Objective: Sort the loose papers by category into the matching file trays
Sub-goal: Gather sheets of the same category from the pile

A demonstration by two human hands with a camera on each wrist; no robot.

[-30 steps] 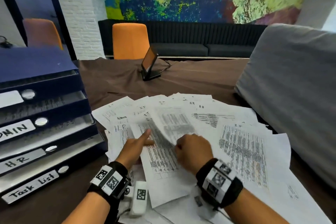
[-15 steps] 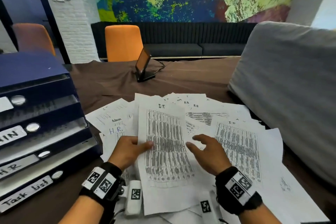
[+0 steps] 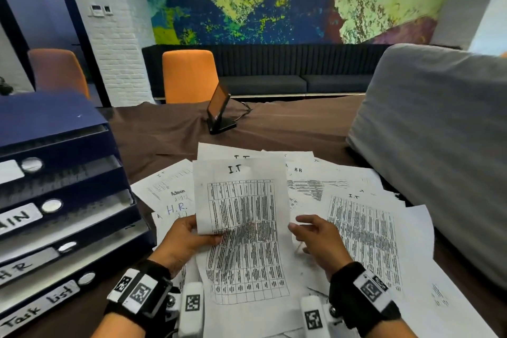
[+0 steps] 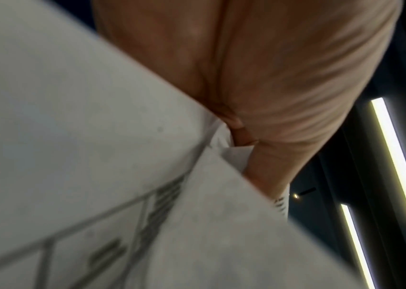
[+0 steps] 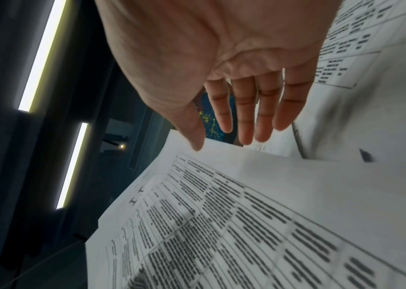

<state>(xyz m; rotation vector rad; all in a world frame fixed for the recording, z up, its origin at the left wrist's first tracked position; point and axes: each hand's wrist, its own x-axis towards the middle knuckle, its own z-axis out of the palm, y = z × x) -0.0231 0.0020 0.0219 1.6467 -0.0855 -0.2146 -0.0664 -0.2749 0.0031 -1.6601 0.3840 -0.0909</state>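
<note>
Lifted since a second ago, my left hand point(image 3: 184, 239) pinches the I.T sheet point(image 3: 242, 230) upright above the paper pile point(image 3: 365, 228); right hand point(image 3: 315, 239) hovers open beside it. File trays point(image 3: 68, 200) lie leftward, nearer my left

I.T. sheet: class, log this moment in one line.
left hand: grips I.T. sheet | right hand: open, beside | file trays: waiting

Wall: painted mural point(image 3: 274, 0) in blue, green, yellow; white brick pillar point(image 3: 115, 44).
Seating: dark sofa point(image 3: 274, 82), two orange chairs point(image 3: 189, 77).
Ceiling: long light strips point(image 5: 41, 56).
</note>
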